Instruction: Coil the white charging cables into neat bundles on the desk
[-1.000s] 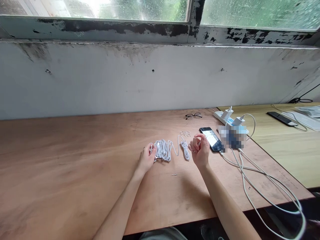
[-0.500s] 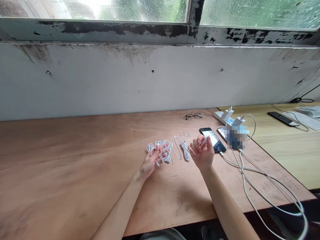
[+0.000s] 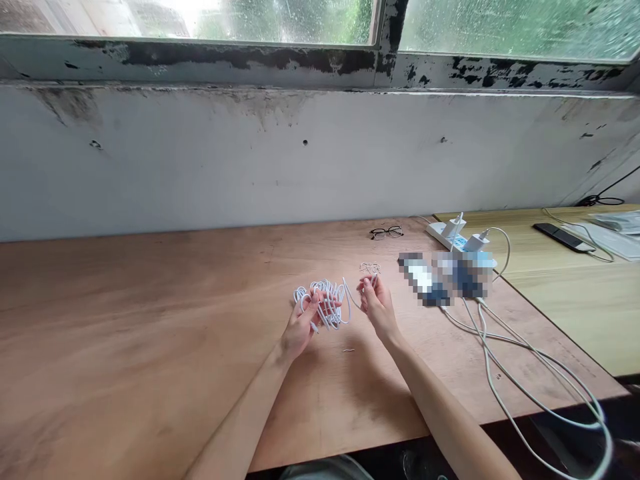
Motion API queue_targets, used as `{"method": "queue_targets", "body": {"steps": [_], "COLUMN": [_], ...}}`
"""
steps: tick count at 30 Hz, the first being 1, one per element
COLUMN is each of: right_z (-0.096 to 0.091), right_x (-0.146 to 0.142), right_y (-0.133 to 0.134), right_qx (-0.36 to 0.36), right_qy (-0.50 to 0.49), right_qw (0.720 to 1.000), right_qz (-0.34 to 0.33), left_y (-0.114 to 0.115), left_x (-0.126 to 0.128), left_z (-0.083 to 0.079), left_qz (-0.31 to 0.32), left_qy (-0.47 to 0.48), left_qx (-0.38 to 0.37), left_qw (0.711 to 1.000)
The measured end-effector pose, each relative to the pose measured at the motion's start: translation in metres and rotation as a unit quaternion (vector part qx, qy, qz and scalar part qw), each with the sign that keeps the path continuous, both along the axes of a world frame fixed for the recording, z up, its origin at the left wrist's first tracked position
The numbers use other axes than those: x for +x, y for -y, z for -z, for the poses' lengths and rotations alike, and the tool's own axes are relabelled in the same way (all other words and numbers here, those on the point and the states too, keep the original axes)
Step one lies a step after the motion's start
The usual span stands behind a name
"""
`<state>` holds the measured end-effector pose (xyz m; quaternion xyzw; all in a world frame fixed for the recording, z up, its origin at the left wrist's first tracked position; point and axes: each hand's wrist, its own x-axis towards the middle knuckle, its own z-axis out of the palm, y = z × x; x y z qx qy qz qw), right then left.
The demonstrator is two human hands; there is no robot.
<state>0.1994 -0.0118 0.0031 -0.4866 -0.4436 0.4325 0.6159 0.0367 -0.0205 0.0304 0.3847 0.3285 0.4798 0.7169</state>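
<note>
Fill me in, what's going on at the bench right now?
A person is working bare-handed at a light-brown plywood table. The left hand holds a tangled bundle of thin white cable, and the right hand pinches a white strand running from it. Farther along the table, white chargers sit in a white power strip, and black-framed glasses lie beyond the hands.

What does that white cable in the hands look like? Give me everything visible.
The white cable is thin and smooth, with a plastic look. Most of it forms loose, tangled loops gathered in the left hand, and a small plug pokes out below those fingers. One strand runs across to the right hand, whose fingertips pinch it. The loops sit just over the wooden table.
</note>
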Motion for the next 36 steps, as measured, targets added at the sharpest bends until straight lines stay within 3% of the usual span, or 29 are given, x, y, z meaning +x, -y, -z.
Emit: {"method": "queue_targets", "body": {"steps": [6,12,18,22,28,36], "right_z": [0.006,0.001,0.001,0.002,-0.004,-0.008], "right_x": [-0.001,-0.013,-0.022,-0.026,-0.041,-0.048], "right_y": [-0.001,0.005,0.011,0.015,0.024,0.030], "right_qx": [-0.029,-0.086,-0.035,-0.007,0.056,0.044], "right_qy": [0.072,-0.023,0.029,0.101,0.183,0.184], "right_qw": [0.997,0.990,0.986,0.974,0.963,0.964], "right_qz": [0.017,-0.114,-0.161,-0.201,-0.188,-0.184], "left_y": [0.000,0.000,0.002,0.003,0.002,0.008], "left_x": [0.001,0.009,0.014,0.018,0.025,0.032], "left_z": [0.005,0.012,0.027,0.032,0.045,0.048], "left_qz": [0.010,-0.038,-0.084,-0.151,-0.164,-0.155], "left_qy": [-0.013,-0.079,-0.170,-0.219,-0.167,-0.103], "left_qx": [0.027,0.064,0.113,0.087,0.058,0.042], "left_qw": [0.999,0.994,0.975,0.960,0.971,0.982]}}
